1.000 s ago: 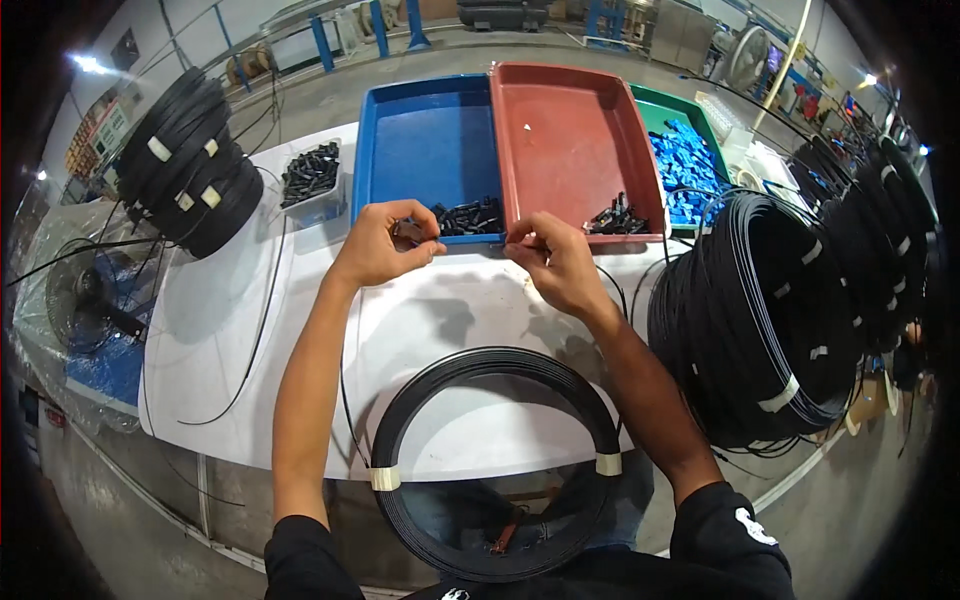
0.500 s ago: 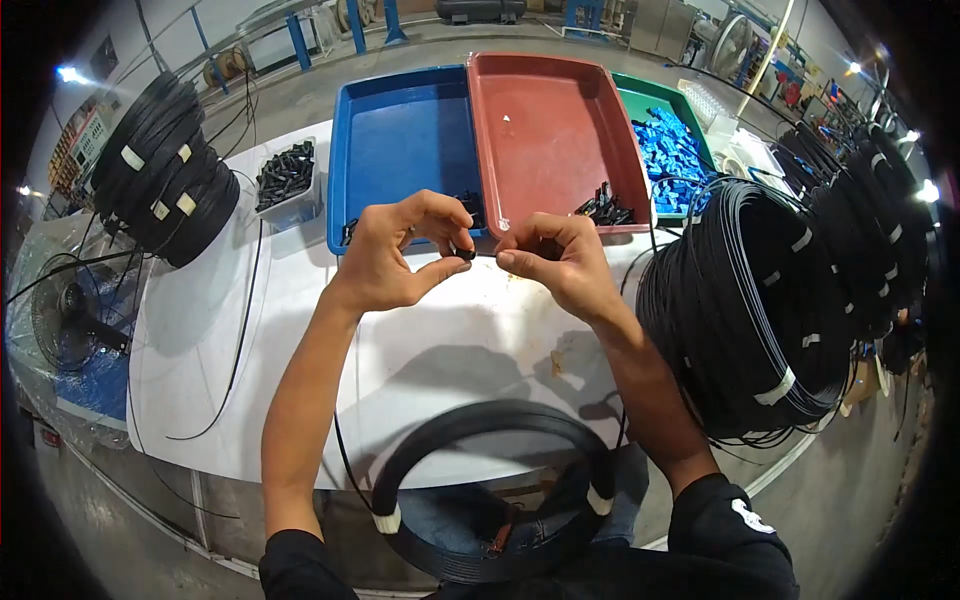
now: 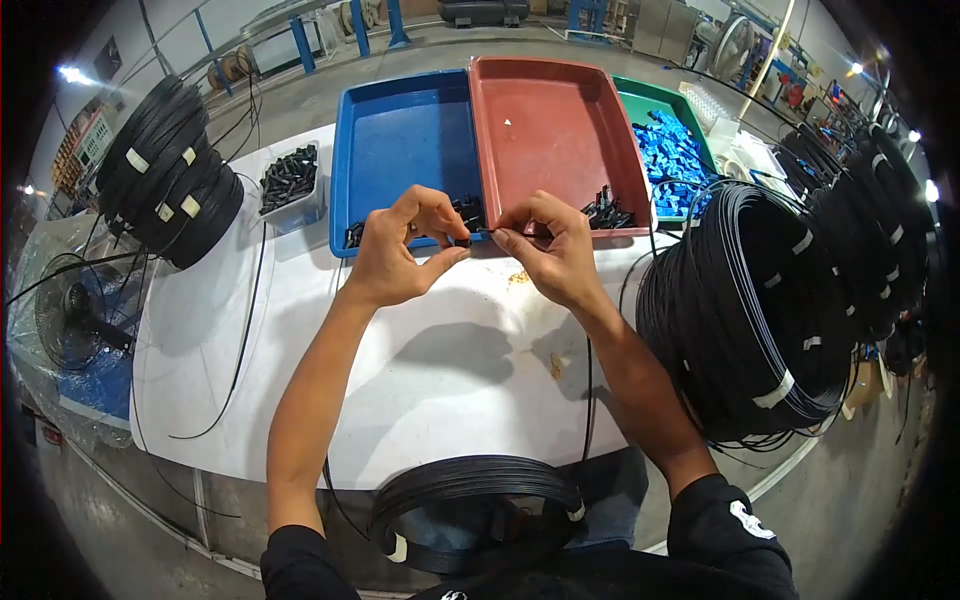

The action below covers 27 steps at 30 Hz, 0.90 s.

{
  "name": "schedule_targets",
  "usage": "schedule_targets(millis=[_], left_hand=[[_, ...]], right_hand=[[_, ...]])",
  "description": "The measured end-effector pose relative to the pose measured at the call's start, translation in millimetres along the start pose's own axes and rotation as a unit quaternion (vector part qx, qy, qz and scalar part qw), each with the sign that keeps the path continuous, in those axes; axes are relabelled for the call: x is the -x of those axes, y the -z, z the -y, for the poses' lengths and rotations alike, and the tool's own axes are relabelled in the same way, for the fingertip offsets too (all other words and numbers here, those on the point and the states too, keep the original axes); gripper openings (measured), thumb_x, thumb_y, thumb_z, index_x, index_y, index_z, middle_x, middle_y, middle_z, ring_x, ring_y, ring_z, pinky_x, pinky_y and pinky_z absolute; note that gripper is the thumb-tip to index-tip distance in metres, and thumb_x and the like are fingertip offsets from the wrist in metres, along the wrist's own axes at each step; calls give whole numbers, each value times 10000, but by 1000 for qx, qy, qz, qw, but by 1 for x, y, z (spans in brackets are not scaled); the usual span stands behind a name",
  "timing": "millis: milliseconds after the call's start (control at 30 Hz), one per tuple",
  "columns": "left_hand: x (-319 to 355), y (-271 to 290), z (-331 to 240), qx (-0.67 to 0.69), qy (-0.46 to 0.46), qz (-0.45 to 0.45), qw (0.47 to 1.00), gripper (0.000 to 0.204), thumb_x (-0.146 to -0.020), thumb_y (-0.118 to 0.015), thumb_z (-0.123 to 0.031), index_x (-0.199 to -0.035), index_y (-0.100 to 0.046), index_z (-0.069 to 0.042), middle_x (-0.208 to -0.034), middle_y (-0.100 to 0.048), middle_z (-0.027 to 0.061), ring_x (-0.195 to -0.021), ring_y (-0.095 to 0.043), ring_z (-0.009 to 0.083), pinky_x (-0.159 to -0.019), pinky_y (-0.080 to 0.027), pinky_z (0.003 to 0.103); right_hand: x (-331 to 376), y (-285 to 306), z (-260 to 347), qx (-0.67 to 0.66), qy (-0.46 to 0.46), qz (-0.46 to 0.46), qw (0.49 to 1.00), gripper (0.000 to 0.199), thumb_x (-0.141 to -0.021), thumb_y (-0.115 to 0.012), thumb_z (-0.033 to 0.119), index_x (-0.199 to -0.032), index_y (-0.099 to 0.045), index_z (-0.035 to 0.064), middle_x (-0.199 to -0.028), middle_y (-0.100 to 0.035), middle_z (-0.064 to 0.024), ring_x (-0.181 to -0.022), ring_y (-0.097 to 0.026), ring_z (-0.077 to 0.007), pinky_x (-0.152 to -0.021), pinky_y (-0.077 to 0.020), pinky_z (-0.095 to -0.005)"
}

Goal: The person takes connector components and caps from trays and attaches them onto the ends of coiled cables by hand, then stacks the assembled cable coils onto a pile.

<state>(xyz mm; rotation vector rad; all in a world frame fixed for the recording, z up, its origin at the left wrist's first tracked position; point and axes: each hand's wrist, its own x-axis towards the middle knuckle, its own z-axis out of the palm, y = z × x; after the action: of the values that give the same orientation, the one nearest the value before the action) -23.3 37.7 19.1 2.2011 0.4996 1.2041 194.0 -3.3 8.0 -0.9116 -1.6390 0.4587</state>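
Note:
In front of the trays, my left hand [image 3: 390, 255] pinches a small black connector [image 3: 462, 242] between thumb and fingers. My right hand [image 3: 555, 250] grips a thin black cable [image 3: 484, 231]; its short end points left at the connector. Whether the two touch is too small to tell. Below my arms, a coil of black cable [image 3: 470, 475] with white tape bands lies by my lap at the near table edge. One strand [image 3: 589, 400] runs from near the coil up toward my right forearm.
Behind my hands stand a blue tray [image 3: 400, 95] and a red tray [image 3: 550, 75], each with black pieces. A green tray [image 3: 630, 92] holds blue pieces. A clear tub [image 3: 300, 212] of black pieces sits left. Large cable coils [image 3: 735, 330] flank the white table [image 3: 200, 330].
A cable end now shows between my right fingers, pointing at the connector. My right hand has risen slightly and moved left. The coil by my lap has dropped and tilted.

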Motion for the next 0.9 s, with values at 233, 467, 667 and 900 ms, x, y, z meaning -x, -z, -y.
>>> schedule_targets(millis=[233, 467, 667, 900], left_hand=[[-2, 6, 3, 0, 24, -15, 1000, 443, -754, -783, 84, -1073, -517, -68, -947, -680, 81, -904, -692, 143, -817, -562, 276], [8, 25, 17, -18, 58, -41, 997, 429, -772, -765, 86, -1077, -517, -84, -943, -672, 64, -899, -682, 133, -828, -564, 275], [-2, 32, 13, 4, 27, -68, 997, 411, -764, -797, 43, -1047, -532, -93, -891, -712, 65, -882, -719, 155, -829, -583, 296], [-13, 54, -13, -5, 50, 3, 999, 411, -770, -792, 49, -1052, -527, -92, -927, -700, 55, -920, -702, 147, -865, -566, 301]], right_hand=[[7, 27, 67, 98, 22, 349, 932, 689, -747, -777, 564, -1160, -542, 65, -817, -710, -124, -657, -669, -365, -650, -509, -439], [111, -29, 141, 253, 129, 512, 811, 981, -680, -816, 445, -1453, -366, 41, -713, -606, -108, -578, -646, -295, -478, -478, -415], [118, -26, 122, 235, 72, 475, 845, 908, -648, -791, 203, -1444, -382, 46, -699, -649, -127, -594, -658, -331, -501, -498, -425], [43, -2, 90, 191, -60, 399, 895, 754, -674, -835, 131, -1341, -486, 94, -746, -703, -153, -741, -692, -369, -678, -524, -459]])
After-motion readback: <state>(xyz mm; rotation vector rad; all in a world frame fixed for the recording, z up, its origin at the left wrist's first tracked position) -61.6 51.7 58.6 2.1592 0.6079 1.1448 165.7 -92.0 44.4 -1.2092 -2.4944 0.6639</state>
